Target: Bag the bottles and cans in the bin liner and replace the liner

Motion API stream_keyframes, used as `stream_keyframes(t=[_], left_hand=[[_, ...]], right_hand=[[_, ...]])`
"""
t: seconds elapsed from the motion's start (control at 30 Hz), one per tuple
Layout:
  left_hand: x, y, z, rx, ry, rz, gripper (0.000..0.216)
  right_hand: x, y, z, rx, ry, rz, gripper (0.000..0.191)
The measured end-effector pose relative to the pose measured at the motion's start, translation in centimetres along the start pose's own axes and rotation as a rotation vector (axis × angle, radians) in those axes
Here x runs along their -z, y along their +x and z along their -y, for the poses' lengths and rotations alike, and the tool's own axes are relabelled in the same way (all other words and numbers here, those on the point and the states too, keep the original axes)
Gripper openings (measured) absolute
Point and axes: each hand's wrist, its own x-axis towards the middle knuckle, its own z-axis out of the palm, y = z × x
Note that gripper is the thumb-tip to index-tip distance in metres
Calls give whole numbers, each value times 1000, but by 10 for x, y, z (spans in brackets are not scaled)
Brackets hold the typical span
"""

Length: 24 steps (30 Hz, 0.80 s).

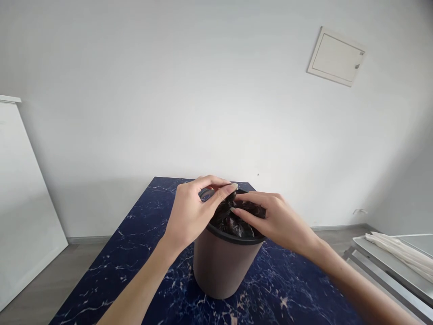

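Note:
A grey-brown trash bin (226, 266) with a black rim stands upright on the blue marble-patterned table (135, 234). Inside it sits a crumpled, shiny black trash bag (235, 225), gathered upward near the middle of the opening. My left hand (199, 203) reaches over the bin's left side, its thumb and fingers pinched on the top of the bag. From the right, my right hand (267, 214) pinches the gathered plastic just below, thumb and index finger closing on it. The fingers partly cover the bag's top.
A white wall with a small panel door (338, 56) rises behind the table. At the left stands a white cabinet (27, 194). To the right, a grey-framed rack (392, 266) carries folded white material (402, 253). Wood-look floor shows on both sides.

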Motion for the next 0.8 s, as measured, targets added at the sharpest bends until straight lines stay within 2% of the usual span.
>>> stream_keyframes(t=[0.1,0.2,0.23,0.27,0.33,0.43,0.53,0.63,0.8], left_hand=[[3,1,10,23,12,132,45],[7,2,23,46,120,277,86],[7,2,25,45,155,308,88],[6,2,26,43,165,335,80],[4,2,25,42,107,365,52],[1,3,21,36,12,327,32],[0,6,22,24,92,195,27],[2,8,29,43,202,93,32],[6,11,41,155,269,104,46]], right_hand=[[-5,7,1,-1,22,26,19],[-8,9,-1,-23,67,20,16],[-9,9,-1,-26,82,21,16],[-9,8,-1,-28,91,20,16],[-10,7,-1,-35,92,16,17],[-9,2,1,-70,88,-3,20],[-6,-5,2,-91,69,-35,26],[-3,-14,2,-82,19,-43,21],[-1,-29,1,-112,-2,-60,19]])
